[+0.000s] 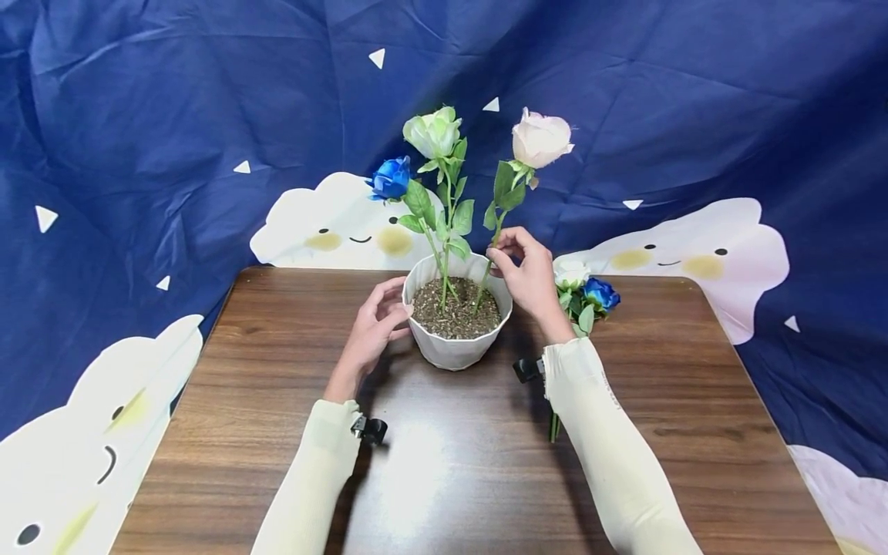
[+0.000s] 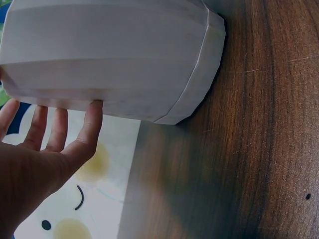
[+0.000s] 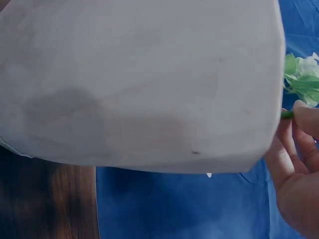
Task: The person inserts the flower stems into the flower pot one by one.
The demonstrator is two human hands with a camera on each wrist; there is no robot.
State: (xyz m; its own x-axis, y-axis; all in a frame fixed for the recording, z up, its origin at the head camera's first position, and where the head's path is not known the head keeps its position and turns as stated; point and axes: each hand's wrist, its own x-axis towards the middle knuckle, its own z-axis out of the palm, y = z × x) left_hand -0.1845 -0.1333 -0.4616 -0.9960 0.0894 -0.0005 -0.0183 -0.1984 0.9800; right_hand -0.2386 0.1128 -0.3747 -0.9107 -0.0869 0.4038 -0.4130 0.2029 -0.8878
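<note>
A white faceted flower pot [image 1: 454,352] filled with dark soil [image 1: 454,317] stands on the table. My left hand [image 1: 375,327] touches the pot's left side near the rim; in the left wrist view its fingertips [image 2: 93,110] rest against the wall. With thumb and fingers, my right hand [image 1: 529,274] pinches the stem of a pale pink rose [image 1: 543,140], whose lower end meets the soil on the right. In the right wrist view, that green stem [image 3: 287,114] shows at the thumb. A blue rose [image 1: 391,179] and a greenish-white rose [image 1: 433,135] stand in the soil at left.
Beyond my right wrist, a white rose [image 1: 572,273] and another blue rose [image 1: 600,294] lie on the wooden table [image 1: 444,478], partly hidden by my forearm. Behind the table hangs a dark blue cloth [image 1: 277,100] printed with smiling clouds.
</note>
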